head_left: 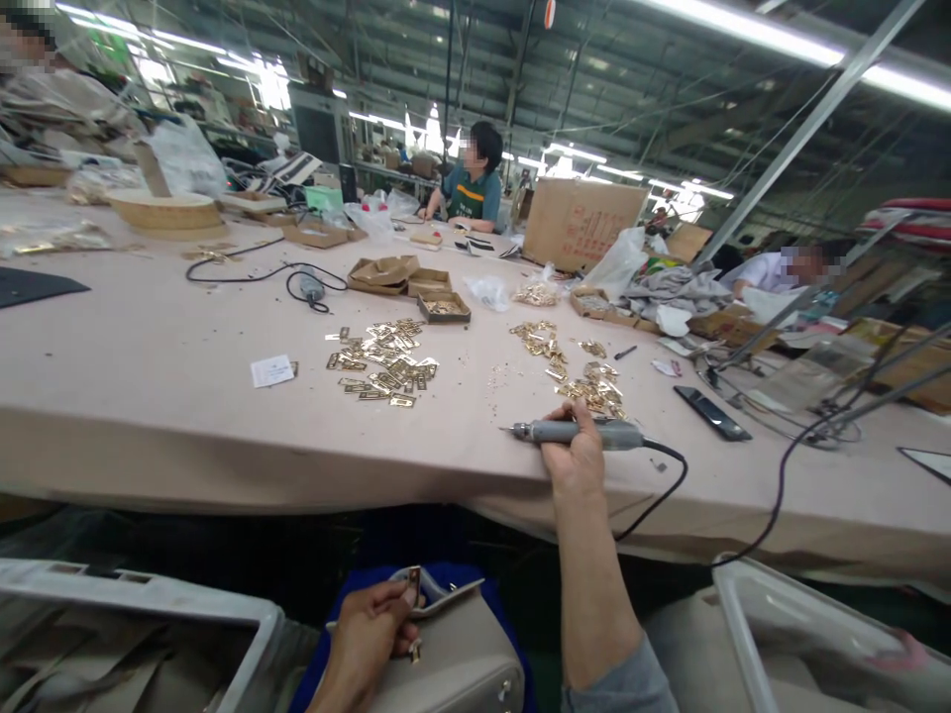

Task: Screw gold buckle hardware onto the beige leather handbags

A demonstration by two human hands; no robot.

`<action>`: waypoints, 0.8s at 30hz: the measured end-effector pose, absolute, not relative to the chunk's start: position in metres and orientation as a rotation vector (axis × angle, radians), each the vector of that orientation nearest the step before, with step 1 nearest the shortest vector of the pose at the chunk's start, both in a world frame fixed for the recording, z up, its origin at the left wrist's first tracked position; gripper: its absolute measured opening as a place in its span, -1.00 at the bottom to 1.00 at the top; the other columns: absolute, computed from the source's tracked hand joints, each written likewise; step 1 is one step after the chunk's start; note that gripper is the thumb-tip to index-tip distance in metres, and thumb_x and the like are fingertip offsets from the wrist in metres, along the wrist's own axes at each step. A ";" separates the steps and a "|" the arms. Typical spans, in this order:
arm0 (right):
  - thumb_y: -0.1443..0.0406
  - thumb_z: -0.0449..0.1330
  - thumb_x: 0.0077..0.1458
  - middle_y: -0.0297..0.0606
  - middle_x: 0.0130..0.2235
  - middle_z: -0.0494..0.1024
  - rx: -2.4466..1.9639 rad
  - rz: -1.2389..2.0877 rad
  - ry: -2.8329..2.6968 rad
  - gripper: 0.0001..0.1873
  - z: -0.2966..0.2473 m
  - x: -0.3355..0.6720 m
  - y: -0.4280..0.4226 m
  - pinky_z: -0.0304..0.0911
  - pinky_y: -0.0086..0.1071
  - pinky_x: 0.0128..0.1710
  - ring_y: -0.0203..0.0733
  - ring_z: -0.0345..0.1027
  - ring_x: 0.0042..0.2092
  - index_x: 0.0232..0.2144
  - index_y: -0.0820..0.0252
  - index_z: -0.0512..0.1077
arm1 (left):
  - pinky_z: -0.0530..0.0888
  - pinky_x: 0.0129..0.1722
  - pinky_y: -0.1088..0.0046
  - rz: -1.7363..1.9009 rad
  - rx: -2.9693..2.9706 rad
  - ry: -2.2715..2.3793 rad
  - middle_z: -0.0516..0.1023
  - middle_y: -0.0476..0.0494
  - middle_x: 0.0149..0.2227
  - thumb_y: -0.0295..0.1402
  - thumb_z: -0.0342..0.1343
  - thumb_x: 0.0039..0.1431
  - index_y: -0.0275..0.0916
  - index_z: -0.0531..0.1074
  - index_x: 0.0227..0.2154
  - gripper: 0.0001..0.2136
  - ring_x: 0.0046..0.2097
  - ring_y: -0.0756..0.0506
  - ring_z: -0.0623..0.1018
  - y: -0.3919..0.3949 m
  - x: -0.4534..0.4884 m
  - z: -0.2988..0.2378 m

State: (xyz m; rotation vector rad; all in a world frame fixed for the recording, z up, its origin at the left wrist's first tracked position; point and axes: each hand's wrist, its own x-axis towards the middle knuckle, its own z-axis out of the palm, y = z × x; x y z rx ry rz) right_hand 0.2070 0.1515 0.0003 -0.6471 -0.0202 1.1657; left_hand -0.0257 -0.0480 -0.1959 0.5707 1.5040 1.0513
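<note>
Corded screwdriver (622, 434) near table edge (416, 458), bare cloth (446, 426) left of tip (508, 429).

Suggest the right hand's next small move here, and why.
Probably lower the right hand toward the beige bag: it grips a corded tool over the table, its tip clear of the bag, while the left hand pinches a gold-coloured metal piece at the bag.

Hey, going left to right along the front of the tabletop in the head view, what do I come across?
Dark flat sheet, white paper slip, left heap of gold-coloured metal tags, corded grey tool held in the right hand, black phone.
</note>
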 end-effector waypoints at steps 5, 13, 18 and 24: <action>0.39 0.44 0.00 -0.49 -0.39 0.50 -0.638 1.127 -0.076 -0.67 -0.006 0.205 0.157 0.43 -0.48 -0.42 -0.41 0.38 -0.46 -0.28 0.16 0.36 | 0.39 -0.63 0.49 0.990 0.568 1.496 0.49 -0.15 -0.69 0.11 0.39 -0.25 -0.34 0.62 -0.44 -0.46 -0.66 -0.03 0.41 -0.045 -0.027 -0.197; 0.35 0.46 -0.01 -0.50 -0.38 0.50 -0.636 1.097 -0.105 -0.65 -0.013 0.197 0.164 0.43 -0.51 -0.42 -0.42 0.38 -0.46 -0.24 0.14 0.37 | 0.36 -0.62 0.46 1.035 0.556 1.521 0.48 -0.13 -0.70 0.05 0.37 -0.21 -0.33 0.61 -0.47 -0.54 -0.65 -0.06 0.43 -0.047 -0.023 -0.181; 0.38 0.44 0.01 -0.47 -0.38 0.50 -0.607 1.097 -0.082 -0.68 -0.010 0.194 0.163 0.43 -0.51 -0.41 -0.41 0.37 -0.44 -0.26 0.17 0.39 | 0.35 -0.60 0.47 1.026 0.562 1.519 0.49 -0.15 -0.69 0.01 0.36 -0.18 -0.36 0.62 -0.44 -0.55 -0.65 -0.04 0.41 -0.048 -0.022 -0.176; 0.35 0.45 0.00 -0.45 -0.36 0.51 -0.627 1.063 -0.103 -0.68 -0.009 0.191 0.162 0.44 -0.49 -0.41 -0.39 0.38 -0.43 -0.25 0.17 0.40 | 0.34 -0.61 0.46 1.034 0.561 1.505 0.48 -0.15 -0.69 0.04 0.37 -0.21 -0.36 0.61 -0.45 -0.52 -0.66 -0.05 0.41 -0.049 -0.021 -0.174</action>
